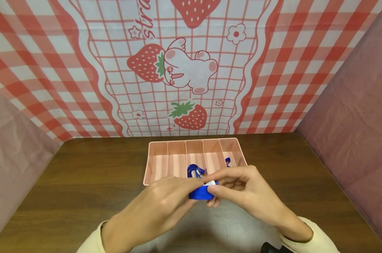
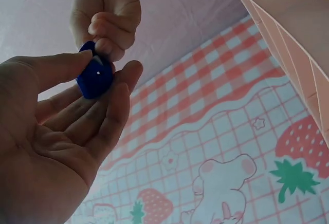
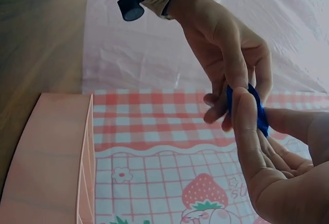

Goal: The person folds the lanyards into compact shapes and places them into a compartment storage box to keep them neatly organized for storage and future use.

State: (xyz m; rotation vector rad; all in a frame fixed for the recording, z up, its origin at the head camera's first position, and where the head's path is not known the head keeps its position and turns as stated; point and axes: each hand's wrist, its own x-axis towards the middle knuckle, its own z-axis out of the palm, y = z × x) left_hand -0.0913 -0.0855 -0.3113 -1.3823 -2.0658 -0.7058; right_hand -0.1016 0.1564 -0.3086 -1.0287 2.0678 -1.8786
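Observation:
Both hands meet at a small, smooth blue strap-like piece [image 1: 199, 193] with a white part at its top, close in front of a pink tray [image 1: 177, 160]. My left hand [image 1: 160, 198] pinches its left side between thumb and fingers. On the right side, the thumb and fingertips of my right hand [image 1: 247, 191] grip it too. The left wrist view shows the blue piece [image 2: 96, 77] as a rounded face with a small white spot; fingers cover much of it in the right wrist view. Behind the hands, a bundled blue strap with a metal clip [image 1: 195, 171] lies in the tray's middle compartment.
Dividers split the tray into several compartments; a small blue loop [image 1: 227, 161] lies in the rightmost one. The brown wooden table [image 1: 92, 175] ends at a strawberry-print cloth [image 1: 191, 70] behind. A black object [image 1: 274, 248] shows near the right sleeve.

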